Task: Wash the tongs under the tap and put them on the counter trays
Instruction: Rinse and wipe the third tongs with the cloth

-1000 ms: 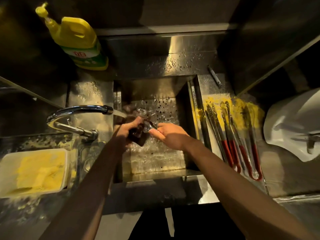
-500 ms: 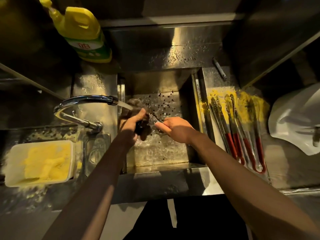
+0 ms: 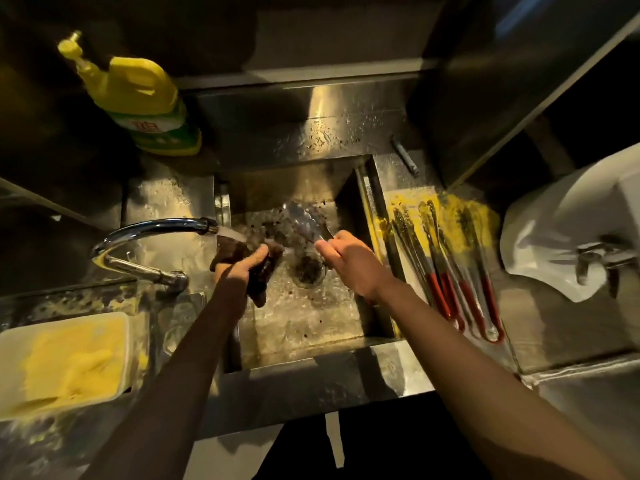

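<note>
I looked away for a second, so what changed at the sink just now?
The hands drew apart. The right hand pulled the tongs off the dark scrubbing pad, and their metal tips now point toward the back of the sink. The left hand keeps gripping the pad under the tap. Unchanged: the water runs, and the red-handled tongs lie right of the sink.

Wet steel counter (image 3: 166, 199) around the sink, pretty messy
Yellow dish soap bottle (image 3: 138, 98) back left, tap (image 3: 152, 271) left of the basin, white tub (image 3: 125, 358) of yellow stuff front left, yellow-smeared tray (image 3: 408, 202) on the right with red-handled tongs (image 3: 446, 271) side by side
</note>
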Demonstrator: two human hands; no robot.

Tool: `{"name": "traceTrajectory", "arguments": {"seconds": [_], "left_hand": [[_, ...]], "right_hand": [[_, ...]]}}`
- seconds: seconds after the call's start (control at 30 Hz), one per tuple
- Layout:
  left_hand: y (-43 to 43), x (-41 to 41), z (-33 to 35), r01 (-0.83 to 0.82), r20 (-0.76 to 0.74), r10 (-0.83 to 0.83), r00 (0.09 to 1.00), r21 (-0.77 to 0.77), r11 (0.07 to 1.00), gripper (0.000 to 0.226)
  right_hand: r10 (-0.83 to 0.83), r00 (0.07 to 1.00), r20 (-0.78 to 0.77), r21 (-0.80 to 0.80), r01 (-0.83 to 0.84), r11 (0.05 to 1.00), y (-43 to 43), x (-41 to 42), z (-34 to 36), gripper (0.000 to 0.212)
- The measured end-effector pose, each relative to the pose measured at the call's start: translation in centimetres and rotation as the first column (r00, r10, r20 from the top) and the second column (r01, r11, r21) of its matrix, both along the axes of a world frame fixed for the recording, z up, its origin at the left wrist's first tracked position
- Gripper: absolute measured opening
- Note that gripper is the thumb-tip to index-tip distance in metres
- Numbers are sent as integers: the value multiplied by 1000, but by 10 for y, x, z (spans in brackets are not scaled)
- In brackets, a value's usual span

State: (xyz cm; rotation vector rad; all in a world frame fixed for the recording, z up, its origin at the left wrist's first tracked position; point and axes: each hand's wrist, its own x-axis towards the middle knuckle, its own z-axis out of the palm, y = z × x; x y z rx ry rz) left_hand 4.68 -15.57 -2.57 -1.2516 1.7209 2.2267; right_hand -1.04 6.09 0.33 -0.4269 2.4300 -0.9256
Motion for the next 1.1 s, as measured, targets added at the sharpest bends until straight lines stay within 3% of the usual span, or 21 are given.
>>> {"name": "traceTrajectory", "arguments": {"seconds": [0.17, 0.27, 0.33, 0.47, 0.67, 0.83, 1.1], "left_hand": [[27, -9, 25, 154, -66, -162, 985, -108, 982, 33], [48, -12, 43, 223, -70, -235, 970, -139, 965, 9], [63, -16, 50, 284, -100, -309, 946, -207, 936, 8], [97, -23, 76, 302, -124, -325, 937, -176, 937, 13], [157, -26, 125, 364, -239, -430, 871, -275, 890, 33], [217, -24, 162, 379, -262, -453, 852, -286, 880, 21], [323, -5, 217, 419, -347, -533, 772, -352, 837, 27]], "right_hand": [[-90, 995, -41, -88, 87, 992, -5, 8, 14, 35], [-149, 982, -118, -154, 130, 980, 7, 12, 34, 31], [-181, 966, -183, -157, 153, 976, 19, 14, 44, 30], [-241, 933, -267, -161, 203, 966, 54, 19, 65, 32], [-339, 875, -346, -177, 294, 939, 103, 26, 96, 37], [-401, 826, -395, -232, 332, 914, 161, 40, 127, 36], [-523, 752, -400, -347, 404, 846, 271, 74, 172, 33]]}}
